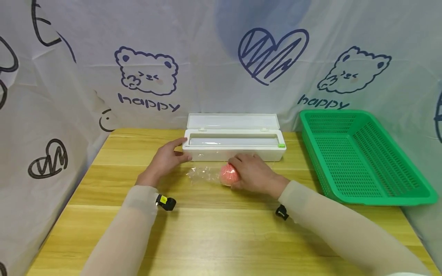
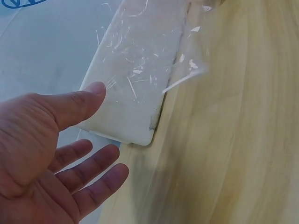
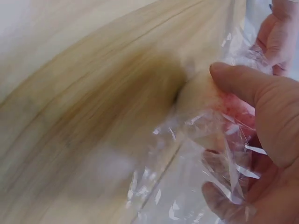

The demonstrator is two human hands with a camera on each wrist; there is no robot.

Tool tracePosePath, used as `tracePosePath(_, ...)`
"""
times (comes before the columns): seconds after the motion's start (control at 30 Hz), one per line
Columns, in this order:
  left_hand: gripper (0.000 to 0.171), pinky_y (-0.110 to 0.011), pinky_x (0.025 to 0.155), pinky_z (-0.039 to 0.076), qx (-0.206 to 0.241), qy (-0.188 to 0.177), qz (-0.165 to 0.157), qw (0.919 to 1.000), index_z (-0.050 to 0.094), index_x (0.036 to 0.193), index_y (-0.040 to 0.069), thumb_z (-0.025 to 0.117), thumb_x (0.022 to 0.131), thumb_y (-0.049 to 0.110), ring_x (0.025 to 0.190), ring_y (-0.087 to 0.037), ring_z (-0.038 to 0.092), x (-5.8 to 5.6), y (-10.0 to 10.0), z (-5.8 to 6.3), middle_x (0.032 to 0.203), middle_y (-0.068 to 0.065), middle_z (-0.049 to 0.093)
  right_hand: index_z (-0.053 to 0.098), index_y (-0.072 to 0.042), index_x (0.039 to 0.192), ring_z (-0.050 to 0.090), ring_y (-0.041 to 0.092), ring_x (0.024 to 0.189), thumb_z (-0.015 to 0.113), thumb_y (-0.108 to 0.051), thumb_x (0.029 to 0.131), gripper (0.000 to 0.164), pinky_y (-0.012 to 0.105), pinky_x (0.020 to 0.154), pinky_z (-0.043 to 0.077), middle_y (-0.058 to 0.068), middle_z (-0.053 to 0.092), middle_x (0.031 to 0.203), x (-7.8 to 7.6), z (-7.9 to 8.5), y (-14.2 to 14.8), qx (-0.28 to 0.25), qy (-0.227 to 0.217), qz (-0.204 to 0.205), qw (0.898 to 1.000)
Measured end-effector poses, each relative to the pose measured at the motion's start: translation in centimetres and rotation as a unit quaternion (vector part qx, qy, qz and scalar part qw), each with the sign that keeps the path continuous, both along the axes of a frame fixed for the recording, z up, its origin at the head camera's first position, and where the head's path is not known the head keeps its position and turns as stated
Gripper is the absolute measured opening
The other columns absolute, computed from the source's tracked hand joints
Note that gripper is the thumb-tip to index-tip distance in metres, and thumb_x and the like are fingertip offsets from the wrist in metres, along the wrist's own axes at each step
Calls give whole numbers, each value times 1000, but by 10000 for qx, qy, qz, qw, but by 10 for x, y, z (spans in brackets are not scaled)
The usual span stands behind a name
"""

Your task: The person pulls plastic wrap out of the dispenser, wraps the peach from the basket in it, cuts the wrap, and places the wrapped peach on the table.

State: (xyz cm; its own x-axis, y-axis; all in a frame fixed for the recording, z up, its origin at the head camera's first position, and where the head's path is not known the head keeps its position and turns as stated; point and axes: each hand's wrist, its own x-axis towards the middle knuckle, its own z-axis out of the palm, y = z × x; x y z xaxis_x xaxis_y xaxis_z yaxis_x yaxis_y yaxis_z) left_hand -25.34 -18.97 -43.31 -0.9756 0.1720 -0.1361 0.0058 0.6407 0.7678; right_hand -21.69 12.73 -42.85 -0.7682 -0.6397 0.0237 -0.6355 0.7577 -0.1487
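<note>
A round, rough-looking pink ball with a paler underside is low over the table in front of the white cling film dispenser. My right hand holds the ball from its right side, fingers curled round it. Clear cling film spreads crumpled to the left of the ball; the right wrist view shows film over the ball and fingers too. At the dispenser's left end is my left hand, thumb and fingers spread apart. Nothing is between those fingers in the left wrist view.
The dispenser's lid stands raised at the back, with the film roll inside. A green slide cutter sits at its right end. On the right stands a green plastic basket. Printed cloth hangs behind the wooden table.
</note>
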Motion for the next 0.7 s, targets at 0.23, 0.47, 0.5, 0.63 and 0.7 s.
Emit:
tracePosePath(0.23, 87, -54, 109, 52, 117, -34, -318, 9994, 31, 167, 16, 80, 95, 22, 137, -44, 58, 4, -10, -2, 168, -21, 34, 61, -12, 142, 63, 23, 122, 85, -49, 85, 72, 54, 103, 51, 6, 65, 135, 4, 10, -2, -58, -1063, -83, 9943)
tracePosePath(0.47, 62, -54, 106, 54, -168, 474, -12, 9987, 47, 158, 12, 71, 101, 20, 133, -39, 61, 15, -8, 10, 161, -18, 46, 63, -10, 140, 64, 19, 112, 85, -44, 85, 69, 42, 103, 53, 4, 67, 131, 5, 13, 1, -209, -1639, -60, 9862)
tracePosePath(0.5, 56, -54, 105, 55, -321, 757, -34, 9966, 51, 155, 11, 70, 102, 19, 131, -38, 61, 19, -3, 14, 157, -17, 50, 63, -9, 140, 64, 19, 110, 86, -43, 85, 68, 40, 102, 54, 3, 67, 130, 5, 13, 1, -226, -1702, -38, 9851)
tracePosePath(0.63, 38, -51, 106, 53, -1030, 1829, -614, 9758, 67, 138, 10, 71, 102, 20, 126, -34, 64, 40, 31, 30, 141, -13, 66, 64, -8, 138, 64, 17, 109, 86, -42, 85, 67, 38, 102, 53, 3, 68, 128, 2, 13, 3, -325, -1884, 47, 9816)
tracePosePath(0.7, 34, -50, 109, 52, -1247, 2117, -1218, 9617, 71, 132, 11, 74, 100, 22, 127, -32, 63, 52, 50, 33, 136, -9, 69, 65, -8, 137, 64, 16, 107, 86, -42, 85, 66, 37, 99, 54, 2, 69, 126, 0, 12, 4, -360, -1932, 115, 9804)
